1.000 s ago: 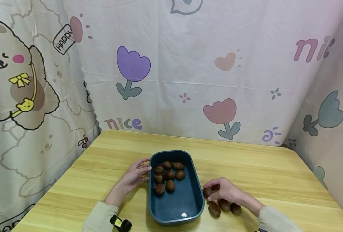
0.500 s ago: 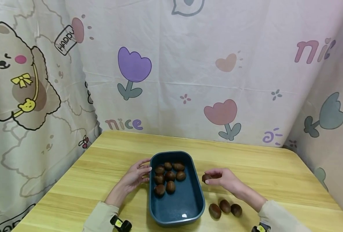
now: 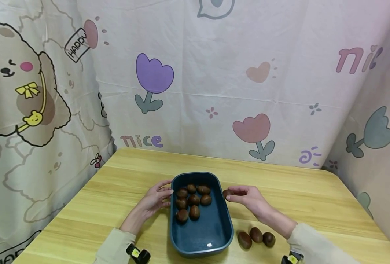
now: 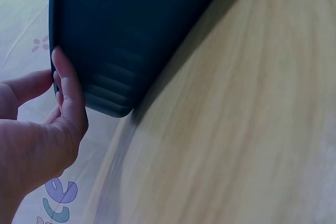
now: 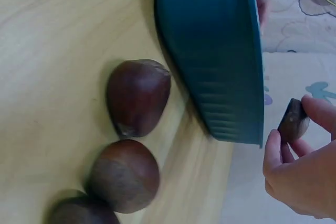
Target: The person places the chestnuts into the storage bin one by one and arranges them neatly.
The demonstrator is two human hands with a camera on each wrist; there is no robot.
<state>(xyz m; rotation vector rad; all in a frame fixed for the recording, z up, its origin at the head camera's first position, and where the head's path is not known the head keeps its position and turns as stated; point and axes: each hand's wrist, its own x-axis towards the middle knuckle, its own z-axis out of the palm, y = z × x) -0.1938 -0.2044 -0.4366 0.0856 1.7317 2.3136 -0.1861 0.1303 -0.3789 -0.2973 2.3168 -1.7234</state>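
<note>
A deep blue rectangular bin (image 3: 201, 238) stands on the table with several brown chestnuts (image 3: 193, 200) grouped at its far left. The fingers of my left hand (image 3: 155, 200) rest against the bin's left side, fingertips right at the rim; the left wrist view shows this hand (image 4: 47, 135) by the outer wall. Between thumb and fingers my right hand (image 3: 251, 200) pinches one chestnut (image 3: 227, 194), just outside the bin's right rim. The right wrist view shows that held chestnut (image 5: 294, 120) past the bin's edge. Three loose chestnuts (image 3: 256, 235) lie right of the bin.
Pale wood tabletop (image 3: 300, 198) surrounds the bin. Behind and beside the table hangs a white printed cloth (image 3: 208, 88). Each forearm has a light sleeve and a dark wrist camera (image 3: 138, 254).
My right hand has picked up a chestnut from the loose group and carried it up and left toward the bin's right rim. My left hand stays at the bin's side.
</note>
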